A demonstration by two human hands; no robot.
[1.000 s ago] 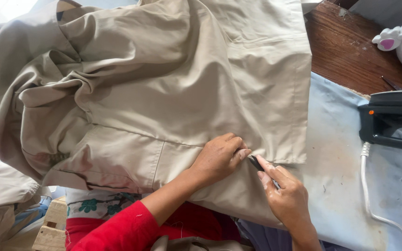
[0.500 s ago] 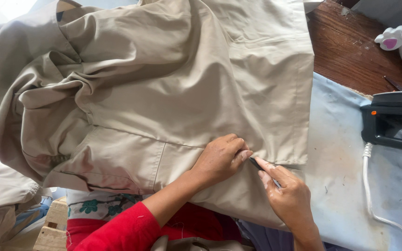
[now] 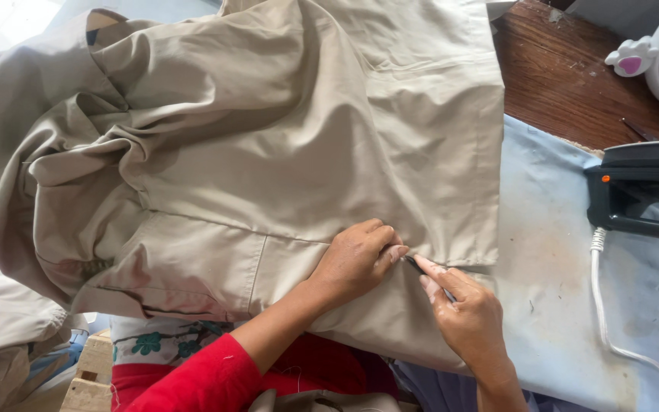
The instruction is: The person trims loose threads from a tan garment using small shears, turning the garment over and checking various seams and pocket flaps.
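black iron (image 3: pixel 642 191) with white cord (image 3: pixel 604 305) | pale blue ironing cloth (image 3: pixel 566 320) | wooden table (image 3: pixel 566 84)
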